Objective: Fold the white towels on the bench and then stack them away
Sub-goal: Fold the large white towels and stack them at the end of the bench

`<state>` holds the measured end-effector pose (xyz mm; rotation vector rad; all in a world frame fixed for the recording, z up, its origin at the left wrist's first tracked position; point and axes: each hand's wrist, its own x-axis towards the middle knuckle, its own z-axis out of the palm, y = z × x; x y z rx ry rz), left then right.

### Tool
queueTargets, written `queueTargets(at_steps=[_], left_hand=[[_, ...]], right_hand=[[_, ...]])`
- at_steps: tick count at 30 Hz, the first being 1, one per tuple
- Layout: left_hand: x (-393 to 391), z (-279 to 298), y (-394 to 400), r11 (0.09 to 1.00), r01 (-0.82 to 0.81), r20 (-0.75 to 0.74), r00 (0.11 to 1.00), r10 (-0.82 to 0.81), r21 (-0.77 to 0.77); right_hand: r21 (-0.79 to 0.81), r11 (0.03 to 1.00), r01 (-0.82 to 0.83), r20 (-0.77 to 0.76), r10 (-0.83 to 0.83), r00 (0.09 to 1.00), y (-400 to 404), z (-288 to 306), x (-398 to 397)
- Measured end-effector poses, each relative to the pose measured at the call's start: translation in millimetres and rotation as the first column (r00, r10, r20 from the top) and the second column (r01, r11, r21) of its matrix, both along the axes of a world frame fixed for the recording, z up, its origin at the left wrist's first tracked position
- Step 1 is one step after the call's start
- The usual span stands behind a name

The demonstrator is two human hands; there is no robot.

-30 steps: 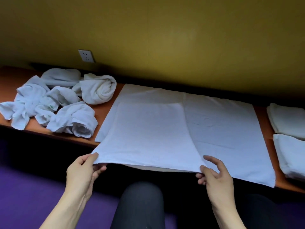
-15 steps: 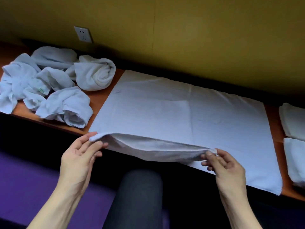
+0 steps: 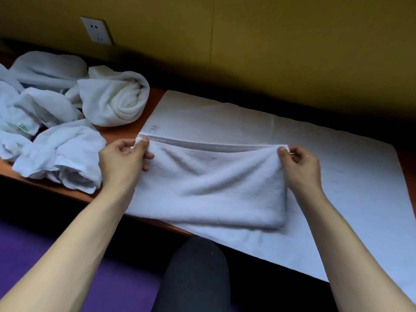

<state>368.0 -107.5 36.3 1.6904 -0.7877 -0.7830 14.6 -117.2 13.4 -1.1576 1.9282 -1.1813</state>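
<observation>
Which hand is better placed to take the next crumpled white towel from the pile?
Left hand: the crumpled white towel pile lies beside it; the right hand is across the folded towel.

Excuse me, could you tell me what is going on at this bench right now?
A person is folding a white towel on the bench. The left hand and the right hand each pinch a corner of its near part, carried over towards the far side; the fold is not yet laid flat. The rest of the towel lies spread out to the right. A heap of unfolded towels waits on the left, below a wall socket.
</observation>
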Motion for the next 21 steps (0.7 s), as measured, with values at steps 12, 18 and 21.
queueTargets(at_steps=[12,18,21], left_hand=[[-16,-57,-22,0.953,0.298,0.190,0.934,-0.304,0.060],[-28,-77,41,0.799,0.553,0.778,0.385,-0.496,0.236],[-22,-89,55,0.760,0.521,0.778,0.256,-0.574,0.389]], right_hand=[[0.168,0.985,0.041,-0.090,-0.026,0.996,-30,-19,7],[0.324,0.944,0.062,-0.193,0.002,0.981,51,-12,17],[0.405,0.912,0.065,-0.228,0.031,0.973,80,-18,18]])
